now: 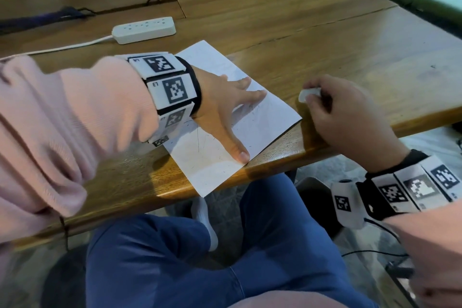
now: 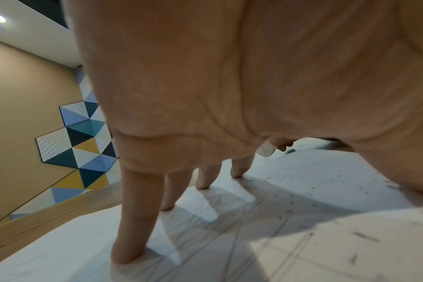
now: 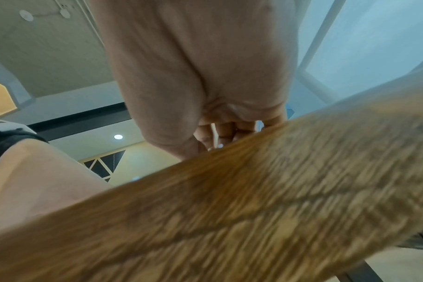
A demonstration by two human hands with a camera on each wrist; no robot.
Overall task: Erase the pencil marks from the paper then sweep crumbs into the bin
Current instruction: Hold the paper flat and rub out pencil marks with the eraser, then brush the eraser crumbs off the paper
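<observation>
A white sheet of paper (image 1: 270, 117) lies at the near edge of the wooden table (image 1: 300, 32), with faint pencil lines and dark eraser crumbs (image 2: 357, 235) on it. My left hand (image 1: 225, 107) lies flat on the paper (image 2: 302, 248), fingers (image 2: 135, 219) spread straight and thumb near the table edge. My right hand (image 1: 337, 112) is just right of the sheet and pinches a white eraser (image 1: 308, 94) in curled fingers, off the paper. The eraser (image 2: 266, 149) also shows past my palm in the left wrist view. No bin is in view.
A white power strip (image 1: 143, 30) with its cord lies on the table behind the paper. A dark cable and purple strap (image 1: 50, 17) sit at the far left. My legs in blue trousers (image 1: 200, 257) are under the table edge; cables lie on the floor at right.
</observation>
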